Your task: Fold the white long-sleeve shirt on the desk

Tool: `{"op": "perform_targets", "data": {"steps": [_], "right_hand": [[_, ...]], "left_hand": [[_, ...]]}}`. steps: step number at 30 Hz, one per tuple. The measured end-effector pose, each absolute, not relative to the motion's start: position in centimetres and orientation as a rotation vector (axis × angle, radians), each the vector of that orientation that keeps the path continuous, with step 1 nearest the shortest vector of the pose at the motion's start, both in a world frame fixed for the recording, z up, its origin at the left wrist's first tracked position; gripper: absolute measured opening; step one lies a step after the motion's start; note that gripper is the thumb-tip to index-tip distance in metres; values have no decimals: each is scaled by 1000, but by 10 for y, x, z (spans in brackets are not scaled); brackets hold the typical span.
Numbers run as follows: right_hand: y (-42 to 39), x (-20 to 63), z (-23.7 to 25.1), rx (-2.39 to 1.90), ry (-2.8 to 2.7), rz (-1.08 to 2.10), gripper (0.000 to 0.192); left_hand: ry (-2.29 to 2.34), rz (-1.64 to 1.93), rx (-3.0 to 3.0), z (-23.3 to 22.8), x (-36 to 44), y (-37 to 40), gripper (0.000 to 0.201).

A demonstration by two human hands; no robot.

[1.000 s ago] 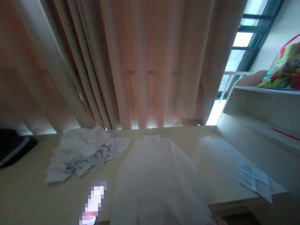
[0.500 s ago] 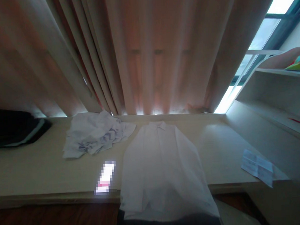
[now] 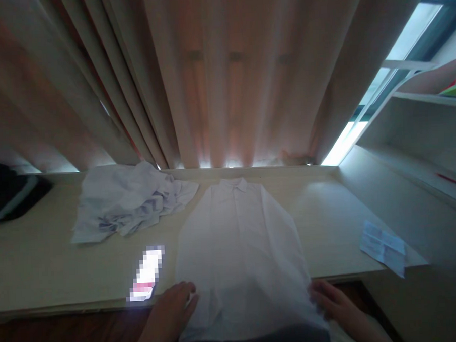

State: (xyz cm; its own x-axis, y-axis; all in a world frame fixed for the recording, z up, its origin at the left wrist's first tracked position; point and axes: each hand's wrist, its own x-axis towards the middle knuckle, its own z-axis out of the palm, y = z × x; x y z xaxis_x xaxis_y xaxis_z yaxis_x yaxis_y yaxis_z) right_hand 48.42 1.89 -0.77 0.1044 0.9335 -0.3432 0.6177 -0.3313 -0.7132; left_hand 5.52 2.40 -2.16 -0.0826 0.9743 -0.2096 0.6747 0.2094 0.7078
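A white long-sleeved collared shirt [image 3: 239, 251] lies spread out on the pale tabletop, collar toward the curtain, its lower part over the table's front edge. At its left edge is my left hand [image 3: 178, 304], thumb and fingers apart, nothing held. My right hand [image 3: 334, 301] is by the shirt's right edge, fingers slightly bent and apart; it looks to be touching or very near the cloth, though dim light blurs this. Left of the shirt, a crumpled white garment [image 3: 127, 200] rests near the back of the table.
A lit, pixelated phone [image 3: 147, 273] lies near the table's front edge. Dark folded cloth [image 3: 17, 193] sits at far left, a creased paper [image 3: 382, 247] at right. Curtains [image 3: 224, 90] hang behind; a white shelf unit [image 3: 402, 183] borders the right side.
Both my hands have come into view from below, one at each side of the shirt. The view has shifted slightly, so the table's things sit a little differently.
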Motion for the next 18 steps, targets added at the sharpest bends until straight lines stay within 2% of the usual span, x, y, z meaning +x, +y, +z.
{"op": "perform_targets", "data": {"steps": [3,7,13,18], "right_hand": [[57,472,-41,-1908,-1678,1003,34],[94,464,-93,-2021,-1769,646,41],[137,465,-143,-2042,-2086,296,46],[155,457,-170,-2062,-2248,158,54]], "left_hand": [[1827,549,1676,-34,73,51,29],[1927,437,1908,-72,81,74,44],[2090,352,2144,-148,84,100,45],[2171,319,2198,-176,101,114,51]]}}
